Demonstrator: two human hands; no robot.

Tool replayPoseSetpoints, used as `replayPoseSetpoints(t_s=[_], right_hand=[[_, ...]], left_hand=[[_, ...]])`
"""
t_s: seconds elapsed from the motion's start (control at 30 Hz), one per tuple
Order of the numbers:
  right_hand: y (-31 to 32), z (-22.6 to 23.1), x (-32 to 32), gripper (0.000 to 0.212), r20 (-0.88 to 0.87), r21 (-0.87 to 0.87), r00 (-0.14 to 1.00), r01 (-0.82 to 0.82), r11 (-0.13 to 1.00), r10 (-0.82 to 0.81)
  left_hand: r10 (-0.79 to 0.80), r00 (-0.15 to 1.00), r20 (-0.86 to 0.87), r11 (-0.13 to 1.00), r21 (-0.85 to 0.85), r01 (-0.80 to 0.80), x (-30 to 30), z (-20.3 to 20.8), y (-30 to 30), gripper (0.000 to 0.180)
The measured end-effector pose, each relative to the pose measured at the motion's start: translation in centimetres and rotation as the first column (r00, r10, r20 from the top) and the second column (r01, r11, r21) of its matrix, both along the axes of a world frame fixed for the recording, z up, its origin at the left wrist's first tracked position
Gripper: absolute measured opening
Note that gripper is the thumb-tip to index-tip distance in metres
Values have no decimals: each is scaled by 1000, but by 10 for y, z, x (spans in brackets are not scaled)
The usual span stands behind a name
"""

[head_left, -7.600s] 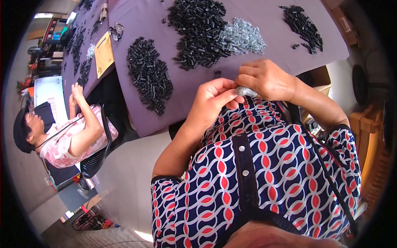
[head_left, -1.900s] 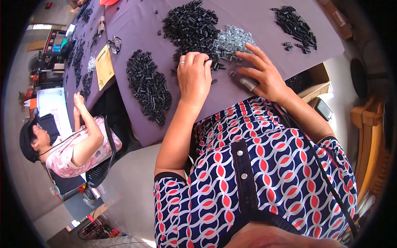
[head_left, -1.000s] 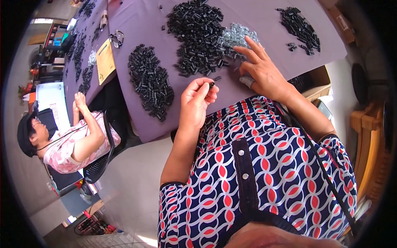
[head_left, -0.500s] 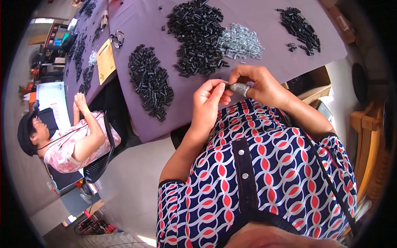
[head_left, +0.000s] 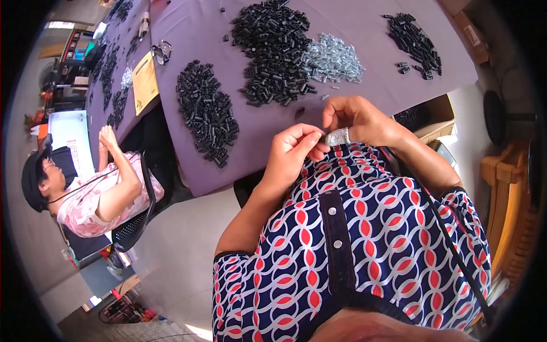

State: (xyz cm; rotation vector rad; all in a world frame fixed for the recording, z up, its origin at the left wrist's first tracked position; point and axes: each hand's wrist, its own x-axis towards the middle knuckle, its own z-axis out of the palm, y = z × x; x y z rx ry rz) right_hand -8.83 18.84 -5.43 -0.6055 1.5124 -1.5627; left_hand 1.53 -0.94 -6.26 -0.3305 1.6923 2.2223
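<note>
My left hand [head_left: 292,153] is closed, thumb and fingertips pinching a small black plastic piece [head_left: 322,138], mostly hidden by the fingers. Against it rests the tip of a silver-grey cover [head_left: 337,137] that seems to wrap my right thumb. The other fingers of my right hand [head_left: 364,121] are curled; whether anything small sits inside them is hidden. Both hands are in front of my body at the table's near edge. Beyond them lie a large heap of black cylindrical pieces [head_left: 270,54] and a pile of small shiny metal springs [head_left: 333,58].
Another black heap [head_left: 206,114] lies to the left, a smaller one [head_left: 413,43] at the far right. A purple cloth covers the table [head_left: 364,23]. An open cardboard box [head_left: 436,122] stands right of the table. At left, a person [head_left: 108,188] sits beside a yellow envelope [head_left: 145,84].
Both hands have come down toward my body. My right index finger has lifted away from the piece. A loose spring and a black piece now show on the cloth near the edge.
</note>
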Motion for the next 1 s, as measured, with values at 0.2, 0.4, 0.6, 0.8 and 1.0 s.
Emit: replayPoseSetpoints(t_s=[0.2,0.4,0.6,0.8,1.0], right_hand=[[-5,5,8,22,12,-80,1000,14,997,-13],[-5,10,3,18,42,-128,996,87,988,-82],[-5,17,6,20,-265,-6,962,58,998,-58],[-11,15,9,34,-540,3,839,80,997,-66],[-12,23,12,28,-639,10,767,-62,998,54]], left_hand=[[97,995,39,992,81,-100,1,-7,6,17],[146,989,40,970,191,-151,-4,-2,-4,19],[189,982,0,964,190,-186,-5,-6,-3,18],[98,995,-25,990,100,-95,0,3,-3,21],[-97,992,76,989,122,88,5,4,-21,17]])
